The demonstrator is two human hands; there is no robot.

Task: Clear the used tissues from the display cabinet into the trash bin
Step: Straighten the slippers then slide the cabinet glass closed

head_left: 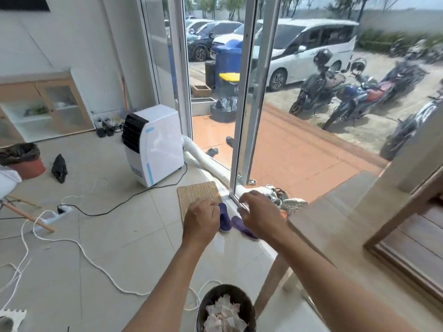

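both hands out in front, palms down, nothing visibly held. left hand (pixel 201 220) has fingers curled loosely under, tips hidden from this angle, so cannot tell if anything small is pinched. right hand (pixel 259 213) has fingers (pixel 247 197) bent and spread slightly, part open, no object seen in them, fingertips close to the white door frame (pixel 242 130) in the picture. below the hands in the picture: 2 purple slippers (pixel 236 224) on the tile floor (pixel 115 248), beside a woven doormat (pixel 196 195). both bare forearms run down to the bottom edge. between the forearms at the bottom, a dark trash bin (pixel 225 310) holds crumpled white tissues (pixel 225 315), heaped near its rim. white rope (pixel 96 262) loops across the floor left of the bin. wooden table top (pixel 340 226) on the right, touching the right forearm in the picture, contact unclear. further out: white portable air cooler (pixel 153 144) with a ribbed hose (pixel 206 159) running along the door sill, black cable and power strip (pixel 57 215) on the floor. far left: a second bin (pixel 24 161) with a black liner, a black bag (pixel 59 168) beside it, and a low wooden display cabinet (pixel 48 104) with glass doors against the wall, blurred, contents not clear. outside the glass: parked motorbikes (pixel 347 92), white van (pixel 306 49), blue bin (pixel 227 56).
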